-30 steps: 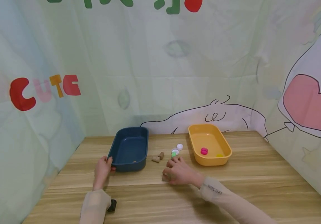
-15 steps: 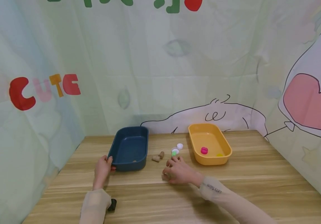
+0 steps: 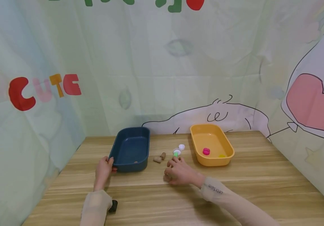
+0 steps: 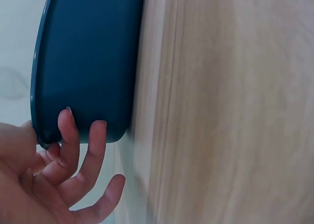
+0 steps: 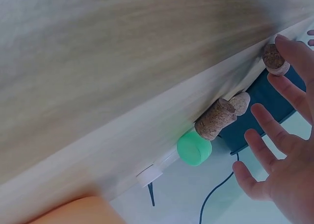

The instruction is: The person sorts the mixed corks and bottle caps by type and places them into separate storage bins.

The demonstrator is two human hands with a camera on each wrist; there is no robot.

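Note:
My left hand (image 3: 103, 171) holds the near left corner of the dark blue bin (image 4: 88, 62), thumb at its rim and fingers against the outer wall. In the right wrist view, a cork (image 5: 274, 60) is pinched between thumb and index finger of my right hand (image 5: 289, 150), the other fingers spread. The head view has this hand low over the table, between the two bins, with the cork mostly hidden. Just beyond it lie two more corks (image 3: 157, 159), a green bottle cap (image 5: 194, 148) and two white caps (image 3: 181, 147).
The yellow bin (image 3: 211, 161) stands at the right with a pink cap (image 3: 206, 151) and something yellow (image 3: 221, 156) inside. A small brown piece (image 3: 135, 162) shows in the blue bin. Behind the wooden table (image 3: 150, 201) hangs a printed cloth (image 3: 162, 78).

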